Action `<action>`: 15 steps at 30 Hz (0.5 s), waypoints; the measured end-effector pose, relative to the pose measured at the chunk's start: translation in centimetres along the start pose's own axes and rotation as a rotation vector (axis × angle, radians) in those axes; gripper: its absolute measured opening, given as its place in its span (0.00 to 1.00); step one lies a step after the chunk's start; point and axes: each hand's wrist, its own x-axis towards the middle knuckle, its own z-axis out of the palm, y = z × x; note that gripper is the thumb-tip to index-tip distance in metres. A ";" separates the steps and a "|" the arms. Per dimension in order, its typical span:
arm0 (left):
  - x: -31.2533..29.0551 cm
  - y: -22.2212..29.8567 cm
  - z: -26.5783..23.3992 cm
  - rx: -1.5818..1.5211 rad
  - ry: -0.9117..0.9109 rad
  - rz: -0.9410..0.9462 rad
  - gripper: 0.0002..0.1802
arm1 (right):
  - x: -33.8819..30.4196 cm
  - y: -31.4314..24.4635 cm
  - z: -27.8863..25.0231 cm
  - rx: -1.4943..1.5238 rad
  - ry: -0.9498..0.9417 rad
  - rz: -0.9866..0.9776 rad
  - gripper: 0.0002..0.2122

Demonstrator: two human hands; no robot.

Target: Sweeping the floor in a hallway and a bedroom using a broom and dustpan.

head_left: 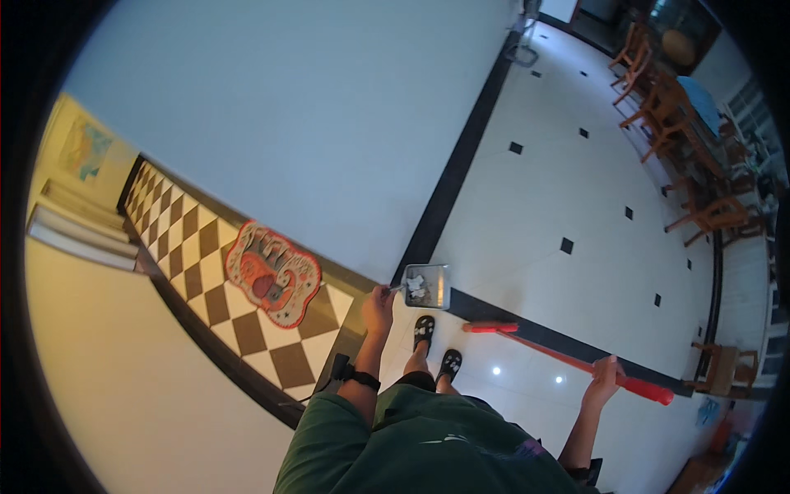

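Dustpan: grey metal dustpan [428, 286] with pale scraps inside, held level above the white tiled floor [576, 189], just ahead of the feet in black sandals [436, 346].
Left hand: left hand [378, 306] with fingers curled tight round the dustpan's short handle.
Broom: red long-handled broom [568, 356], head near the black floor border.
Right hand: right hand [605, 380] wrapped round the red handle.
Nearby: checkered brown-and-white floor with an orange patterned mat [273, 272]; wooden chairs [658, 107] well apart.
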 end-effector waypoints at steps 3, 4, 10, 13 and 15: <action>-1.1 -1.0 -3.2 0.028 0.074 -0.059 0.11 | 1.1 0.4 -0.4 0.026 -0.040 -0.007 0.22; -1.1 -1.5 -4.3 0.032 0.069 -0.098 0.10 | 1.2 0.5 -0.4 0.013 -0.061 -0.001 0.22; -0.2 -5.8 -9.3 0.011 0.110 -0.078 0.10 | 0.1 0.6 0.5 0.032 -0.057 -0.017 0.22; 1.0 -7.7 -10.9 -0.023 0.125 -0.066 0.10 | -2.0 0.8 1.0 0.016 -0.054 0.031 0.22; 1.6 -9.0 -11.9 -0.038 0.120 -0.065 0.10 | -4.0 1.1 1.2 -0.011 -0.027 0.001 0.22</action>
